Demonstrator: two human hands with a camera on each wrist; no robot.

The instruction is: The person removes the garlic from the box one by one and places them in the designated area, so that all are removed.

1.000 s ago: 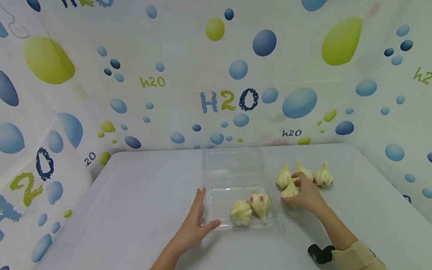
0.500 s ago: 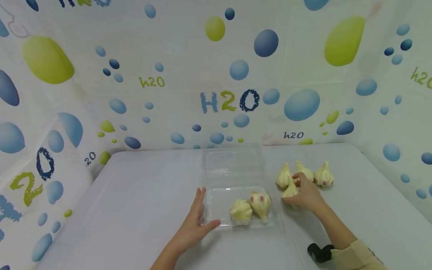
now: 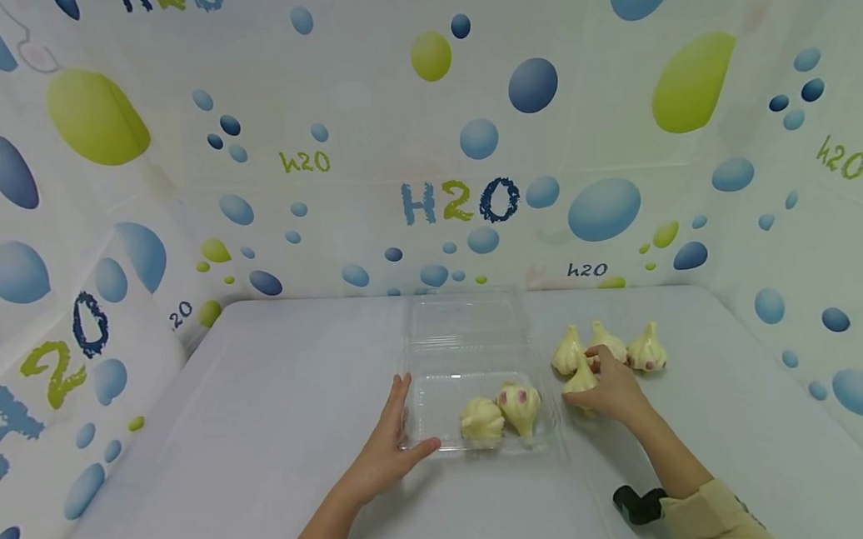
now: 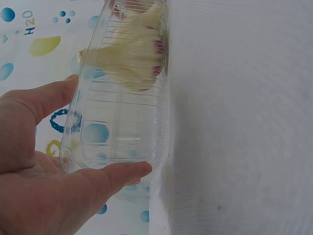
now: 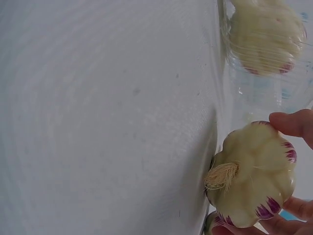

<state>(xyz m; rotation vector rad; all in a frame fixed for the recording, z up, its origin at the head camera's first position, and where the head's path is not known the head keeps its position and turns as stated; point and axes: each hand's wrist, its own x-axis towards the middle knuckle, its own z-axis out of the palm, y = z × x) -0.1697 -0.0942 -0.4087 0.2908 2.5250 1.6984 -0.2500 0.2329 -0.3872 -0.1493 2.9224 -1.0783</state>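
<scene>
On the white tabletop, your left hand, fingers straight, touches the clear container; your right hand pinches a garlic bulb beside it. Seemingly at pick-up, you'd need a clean lift.

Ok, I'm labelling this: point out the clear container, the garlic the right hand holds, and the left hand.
Clear container (image 3: 435,404), head view: bare floor.
Held garlic bulb (image 5: 255,177), right wrist view: root side.
Left hand (image 3: 383,462), head view: its back.
</scene>
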